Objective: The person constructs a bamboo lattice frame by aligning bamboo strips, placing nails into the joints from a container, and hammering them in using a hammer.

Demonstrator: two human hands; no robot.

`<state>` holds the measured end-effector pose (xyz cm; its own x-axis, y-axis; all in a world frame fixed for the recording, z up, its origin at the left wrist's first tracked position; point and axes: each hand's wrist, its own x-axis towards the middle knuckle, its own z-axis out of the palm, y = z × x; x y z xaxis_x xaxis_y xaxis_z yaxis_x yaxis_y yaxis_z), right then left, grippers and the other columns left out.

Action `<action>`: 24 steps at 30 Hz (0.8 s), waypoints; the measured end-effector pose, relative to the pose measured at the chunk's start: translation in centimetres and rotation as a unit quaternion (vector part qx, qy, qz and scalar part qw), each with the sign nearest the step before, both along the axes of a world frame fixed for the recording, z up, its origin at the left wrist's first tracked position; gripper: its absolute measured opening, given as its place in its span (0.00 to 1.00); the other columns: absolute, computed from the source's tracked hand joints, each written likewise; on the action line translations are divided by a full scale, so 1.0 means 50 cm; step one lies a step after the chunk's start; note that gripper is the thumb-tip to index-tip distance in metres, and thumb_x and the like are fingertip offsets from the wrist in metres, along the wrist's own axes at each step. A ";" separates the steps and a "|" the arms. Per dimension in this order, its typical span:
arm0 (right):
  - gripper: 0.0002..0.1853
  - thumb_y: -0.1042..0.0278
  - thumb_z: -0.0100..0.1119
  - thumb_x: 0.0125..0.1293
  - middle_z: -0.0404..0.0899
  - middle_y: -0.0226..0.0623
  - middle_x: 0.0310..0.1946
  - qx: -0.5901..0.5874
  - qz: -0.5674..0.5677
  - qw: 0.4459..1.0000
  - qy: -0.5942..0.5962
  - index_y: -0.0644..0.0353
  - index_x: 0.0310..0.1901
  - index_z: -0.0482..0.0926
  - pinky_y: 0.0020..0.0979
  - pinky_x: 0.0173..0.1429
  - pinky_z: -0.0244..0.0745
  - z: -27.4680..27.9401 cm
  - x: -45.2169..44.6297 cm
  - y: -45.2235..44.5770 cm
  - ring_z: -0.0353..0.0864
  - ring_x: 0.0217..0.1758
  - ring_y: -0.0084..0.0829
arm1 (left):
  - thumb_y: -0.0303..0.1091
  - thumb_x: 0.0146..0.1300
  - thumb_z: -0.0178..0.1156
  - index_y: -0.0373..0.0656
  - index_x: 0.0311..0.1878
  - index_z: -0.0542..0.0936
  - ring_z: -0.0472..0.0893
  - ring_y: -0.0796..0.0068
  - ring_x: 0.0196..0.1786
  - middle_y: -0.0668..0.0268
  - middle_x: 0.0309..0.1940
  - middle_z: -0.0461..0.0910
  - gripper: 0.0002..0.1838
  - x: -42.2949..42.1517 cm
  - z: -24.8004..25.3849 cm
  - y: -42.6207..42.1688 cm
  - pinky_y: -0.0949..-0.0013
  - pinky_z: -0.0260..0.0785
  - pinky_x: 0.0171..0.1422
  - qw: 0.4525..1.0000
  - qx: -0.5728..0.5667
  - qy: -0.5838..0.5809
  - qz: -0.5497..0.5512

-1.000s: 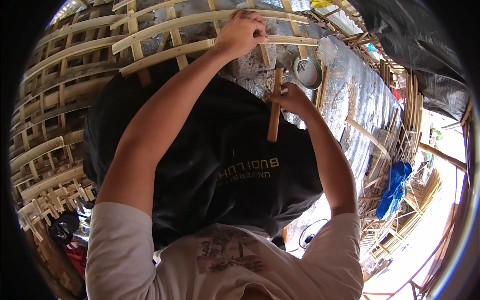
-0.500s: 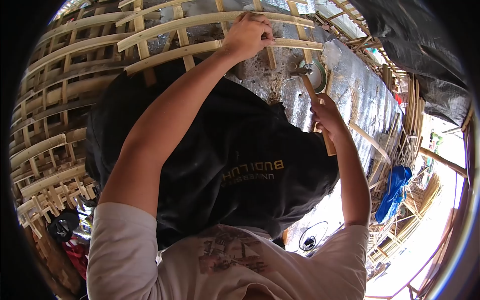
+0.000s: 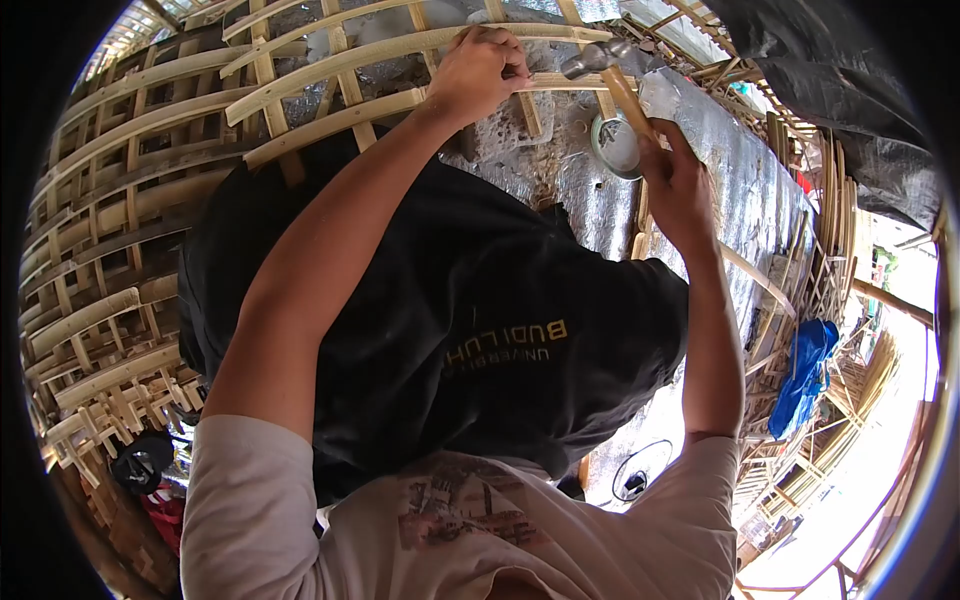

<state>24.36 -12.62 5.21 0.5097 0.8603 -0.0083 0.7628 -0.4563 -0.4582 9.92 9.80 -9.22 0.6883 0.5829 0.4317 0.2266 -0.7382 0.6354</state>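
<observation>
My right hand is wrapped round the wooden handle of a hammer, whose metal head is raised near the right ends of the slats. At the top centre, my left hand rests on a bamboo lattice, its thumb and fingers pinched together at the lower slat. What lies between those fingertips is too small to make out. Black cloth with yellow lettering covers my lap. A round dish with small dark items in it sits just below the hammer.
More bamboo lattice fills the left side. Silvery sheeting lies beyond the dish. On the right are a blue cloth and bundles of bamboo strips. Black plastic sheeting hangs at the upper right.
My right hand has moved right and then up, turning the hammer so its head is now raised by the slat ends. My left hand has stayed pinched at the lower slat.
</observation>
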 end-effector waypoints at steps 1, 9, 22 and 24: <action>0.13 0.62 0.57 0.76 0.84 0.52 0.29 0.014 0.025 0.999 -0.022 0.57 0.56 0.77 0.48 0.41 0.76 -0.006 -0.009 0.009 0.87 0.36 0.54 | 0.40 0.58 0.73 0.51 0.35 0.88 0.75 0.64 0.60 0.76 0.46 0.82 0.07 0.000 0.000 0.001 0.56 0.61 0.76 1.000 0.007 -0.002 -0.001; 0.09 0.65 0.55 0.76 0.84 0.49 0.30 0.071 0.099 0.987 -0.106 0.56 0.53 0.76 0.52 0.31 0.77 -0.027 -0.022 0.034 0.84 0.32 0.58 | 0.42 0.58 0.73 0.52 0.35 0.89 0.75 0.65 0.60 0.77 0.45 0.82 0.07 0.002 -0.008 0.004 0.54 0.61 0.75 1.000 -0.005 0.004 0.001; 0.10 0.64 0.56 0.75 0.83 0.52 0.26 0.080 0.082 0.987 -0.109 0.57 0.53 0.74 0.56 0.32 0.76 -0.078 -0.030 0.023 0.84 0.31 0.58 | 0.40 0.57 0.74 0.46 0.31 0.87 0.78 0.65 0.55 0.73 0.42 0.84 0.09 -0.003 0.000 0.008 0.58 0.66 0.70 1.000 0.010 -0.018 -0.017; 0.10 0.64 0.56 0.75 0.83 0.53 0.27 0.104 0.090 0.985 -0.104 0.55 0.53 0.74 0.56 0.33 0.76 -0.091 -0.023 0.024 0.84 0.32 0.59 | 0.40 0.57 0.74 0.46 0.31 0.86 0.79 0.64 0.54 0.73 0.42 0.84 0.09 -0.002 0.006 0.007 0.58 0.66 0.70 1.000 0.010 -0.016 -0.021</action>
